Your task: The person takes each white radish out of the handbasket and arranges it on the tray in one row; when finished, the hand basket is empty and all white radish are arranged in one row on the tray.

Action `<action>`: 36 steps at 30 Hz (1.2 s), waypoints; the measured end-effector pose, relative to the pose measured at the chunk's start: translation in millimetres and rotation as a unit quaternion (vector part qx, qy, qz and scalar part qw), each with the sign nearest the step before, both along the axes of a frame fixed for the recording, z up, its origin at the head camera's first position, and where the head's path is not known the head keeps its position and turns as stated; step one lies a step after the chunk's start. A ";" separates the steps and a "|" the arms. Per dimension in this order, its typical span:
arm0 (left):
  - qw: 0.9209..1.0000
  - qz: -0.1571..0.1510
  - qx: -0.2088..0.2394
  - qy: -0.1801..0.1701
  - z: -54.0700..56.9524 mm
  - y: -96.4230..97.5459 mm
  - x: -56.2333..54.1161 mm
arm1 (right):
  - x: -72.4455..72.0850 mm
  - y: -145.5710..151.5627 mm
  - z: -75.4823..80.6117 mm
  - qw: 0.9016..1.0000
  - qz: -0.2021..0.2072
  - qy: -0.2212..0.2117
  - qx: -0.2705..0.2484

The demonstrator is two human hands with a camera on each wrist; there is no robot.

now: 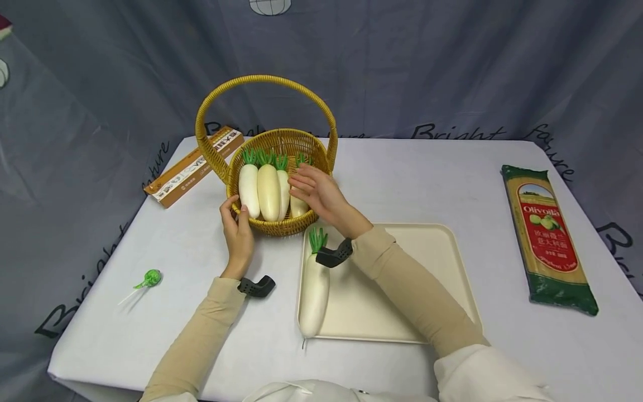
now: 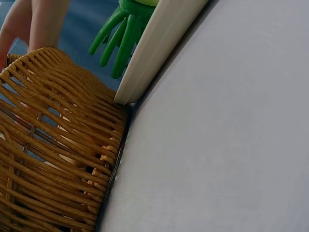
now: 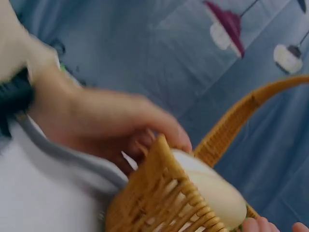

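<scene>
A yellow wicker basket stands at the back of the table with several white radishes in it, green leaf ends toward the back. At its front left rim my left hand holds on, thumb and fingertips at the edge. My right hand is over the basket's right side, fingers loosely extended above the rightmost radish and partly covering it. The right wrist view shows this hand beside the rim, blurred. Another white radish lies along the left edge of a cream tray.
Behind the basket's left side lies a long brown pasta box. A green lollipop rests on the left of the white table. On the far right is a spaghetti pack. The basket's tall handle arches upward.
</scene>
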State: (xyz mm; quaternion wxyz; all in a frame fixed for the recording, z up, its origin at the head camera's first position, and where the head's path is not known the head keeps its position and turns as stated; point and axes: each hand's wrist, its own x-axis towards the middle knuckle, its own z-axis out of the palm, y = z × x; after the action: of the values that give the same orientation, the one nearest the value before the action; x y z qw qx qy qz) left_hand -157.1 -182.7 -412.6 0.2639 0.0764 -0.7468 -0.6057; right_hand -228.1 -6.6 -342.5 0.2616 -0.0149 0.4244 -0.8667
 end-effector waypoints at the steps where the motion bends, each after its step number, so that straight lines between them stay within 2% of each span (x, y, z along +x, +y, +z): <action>1: 1.000 -0.003 0.004 0.000 0.6 -0.3 0.2 | -2.6 -4.1 0.0 1.000 -0.002 0.000 0.010; 2: 1.000 -0.006 0.005 0.000 1.6 -0.5 0.5 | -5.1 -7.7 0.0 1.000 -0.001 -0.001 0.021; 5: 1.000 -0.008 0.004 -0.004 13.6 3.8 6.4 | -12.9 -17.8 0.1 0.998 0.015 -0.009 0.062; 9: 1.000 -0.006 -0.002 -0.007 29.7 11.0 14.6 | -20.3 -27.4 0.1 0.990 0.052 -0.019 0.133; 11: 1.000 -0.007 -0.004 -0.004 30.5 11.3 14.9 | -22.2 -29.9 0.0 0.986 0.069 -0.029 0.149; 15: 1.000 -0.012 -0.002 -0.004 29.7 11.0 14.8 | -23.4 -31.6 0.2 0.981 0.097 -0.052 0.159; 21: 1.000 -0.018 0.004 -0.004 28.9 10.9 15.5 | -23.7 -31.4 -1.3 0.973 0.145 -0.030 0.178; 30: 1.000 -0.016 -0.001 -0.013 27.6 11.8 14.8 | -20.7 -30.6 -0.7 0.966 0.156 -0.003 0.207; 36: 1.000 -0.009 0.004 -0.012 7.3 1.8 3.8 | -16.9 -35.5 -1.7 0.962 0.152 0.023 0.224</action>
State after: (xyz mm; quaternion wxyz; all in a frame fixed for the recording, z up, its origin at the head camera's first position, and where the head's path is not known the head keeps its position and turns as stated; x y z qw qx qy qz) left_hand -153.4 -180.9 -405.2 0.2486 0.0780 -0.7483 -0.6101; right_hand -245.0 -42.2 -344.2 0.3769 -0.0399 0.6062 -0.6992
